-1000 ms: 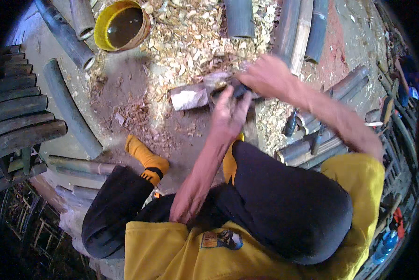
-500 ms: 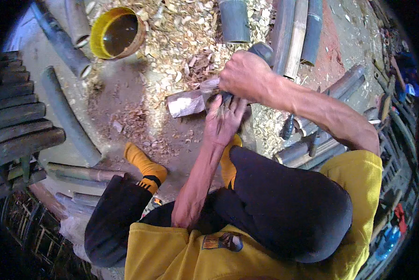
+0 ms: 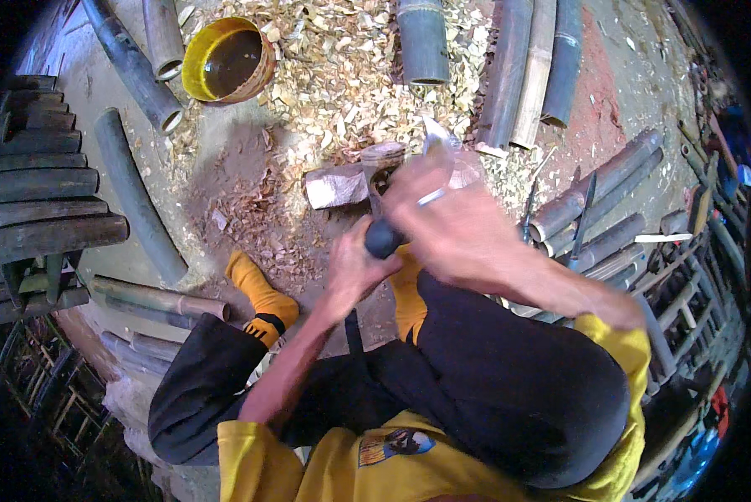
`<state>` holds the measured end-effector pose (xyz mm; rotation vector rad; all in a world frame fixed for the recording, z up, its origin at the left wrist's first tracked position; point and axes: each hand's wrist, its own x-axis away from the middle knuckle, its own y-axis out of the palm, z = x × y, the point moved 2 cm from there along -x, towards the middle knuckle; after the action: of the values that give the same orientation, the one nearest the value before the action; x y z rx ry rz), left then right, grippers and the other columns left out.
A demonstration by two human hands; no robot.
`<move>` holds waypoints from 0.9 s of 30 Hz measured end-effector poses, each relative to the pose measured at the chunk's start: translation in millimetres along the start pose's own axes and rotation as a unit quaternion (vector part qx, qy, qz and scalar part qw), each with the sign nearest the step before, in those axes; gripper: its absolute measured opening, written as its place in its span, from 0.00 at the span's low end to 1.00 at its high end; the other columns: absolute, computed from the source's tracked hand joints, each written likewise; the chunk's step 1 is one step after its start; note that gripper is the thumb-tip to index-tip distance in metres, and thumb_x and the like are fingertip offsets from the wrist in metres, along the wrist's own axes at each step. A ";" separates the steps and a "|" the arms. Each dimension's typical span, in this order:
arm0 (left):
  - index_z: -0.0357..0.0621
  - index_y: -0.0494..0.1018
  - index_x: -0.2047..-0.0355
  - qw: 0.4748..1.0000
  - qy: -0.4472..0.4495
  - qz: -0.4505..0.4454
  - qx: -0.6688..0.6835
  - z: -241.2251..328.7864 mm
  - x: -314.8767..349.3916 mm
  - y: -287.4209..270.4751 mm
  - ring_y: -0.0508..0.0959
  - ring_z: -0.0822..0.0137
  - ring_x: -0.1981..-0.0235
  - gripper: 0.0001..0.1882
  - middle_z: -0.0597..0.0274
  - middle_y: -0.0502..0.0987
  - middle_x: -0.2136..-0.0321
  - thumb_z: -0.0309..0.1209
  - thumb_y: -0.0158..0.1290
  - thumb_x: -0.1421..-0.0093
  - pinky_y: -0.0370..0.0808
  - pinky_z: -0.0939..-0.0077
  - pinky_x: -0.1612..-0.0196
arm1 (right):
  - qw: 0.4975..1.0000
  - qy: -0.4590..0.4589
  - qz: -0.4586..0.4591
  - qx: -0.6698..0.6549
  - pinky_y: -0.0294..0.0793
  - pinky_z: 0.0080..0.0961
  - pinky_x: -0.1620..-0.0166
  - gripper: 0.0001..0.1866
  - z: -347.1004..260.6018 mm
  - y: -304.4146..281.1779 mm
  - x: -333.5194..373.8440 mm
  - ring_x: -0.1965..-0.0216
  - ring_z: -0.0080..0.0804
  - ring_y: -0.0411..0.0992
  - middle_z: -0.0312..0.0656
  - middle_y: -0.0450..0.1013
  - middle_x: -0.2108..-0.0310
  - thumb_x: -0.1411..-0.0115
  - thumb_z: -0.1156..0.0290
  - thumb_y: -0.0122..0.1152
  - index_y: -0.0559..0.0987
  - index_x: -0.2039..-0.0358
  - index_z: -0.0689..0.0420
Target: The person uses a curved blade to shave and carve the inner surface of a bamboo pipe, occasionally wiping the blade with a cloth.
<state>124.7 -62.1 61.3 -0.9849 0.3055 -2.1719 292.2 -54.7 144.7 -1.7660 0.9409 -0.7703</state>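
Observation:
My left hand [image 3: 355, 268] is closed around a dark piece with a rounded end [image 3: 383, 239], held low over the floor in front of my lap. My right hand [image 3: 442, 213], smeared by motion, is closed just above and right of it. A shiny metal blade [image 3: 439, 138] sticks out beyond its knuckles; the tool's handle is hidden in my grip. A silvery strip [image 3: 431, 197] shows across the fingers. Left of my hands lies a wooden block [image 3: 336, 186] with a pale cut face, beside a short upright wooden piece [image 3: 383, 156].
Wood shavings [image 3: 342, 84] cover the floor ahead. A yellow bucket [image 3: 193, 71] of dark liquid stands at the far left. Bamboo tubes lie ahead [image 3: 426, 46], at left [image 3: 139, 197] and at right [image 3: 597, 180]. Stacked bamboo [image 3: 58, 234] rises on the far left.
My right hand has drawn back towards me and turned, and a shiny blade now shows beyond it. My left hand has moved nearer and left, with the dark rounded end now visible.

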 end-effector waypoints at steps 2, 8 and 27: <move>0.37 0.69 0.66 0.997 0.062 -0.042 0.010 -32.5 11.1 12.8 0.74 0.61 0.74 0.24 0.54 0.74 0.75 0.33 0.60 0.65 0.71 0.69 0.67 | 0.984 -0.144 -0.099 -0.027 0.68 0.35 0.60 0.21 -10.6 50.1 3.2 0.60 0.34 0.68 0.41 0.69 0.67 0.57 0.70 0.57 0.65 0.60 0.53; 0.37 0.70 0.67 0.953 -0.077 0.068 0.283 -82.0 55.2 49.9 0.72 0.70 0.67 0.20 0.63 0.73 0.73 0.29 0.61 0.62 0.69 0.74 0.60 | 0.925 -0.234 -0.252 -0.164 0.71 0.35 0.74 0.13 -27.0 135.1 -43.5 0.76 0.42 0.73 0.44 0.70 0.81 0.50 0.69 0.49 0.67 0.62 0.52; 0.49 0.74 0.75 0.798 0.322 -0.242 -0.449 17.4 -143.9 -126.2 0.76 0.58 0.76 0.10 0.59 0.74 0.80 0.30 0.55 0.63 0.72 0.65 0.73 | 0.845 0.250 0.215 -0.421 0.67 0.43 0.69 0.28 -11.1 131.8 -77.0 0.69 0.58 0.68 0.60 0.68 0.71 0.53 0.77 0.54 0.57 0.51 0.65</move>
<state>136.7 129.5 52.7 -0.7662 1.6971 -2.8386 210.6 -25.8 18.5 -1.9575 2.2061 -0.5484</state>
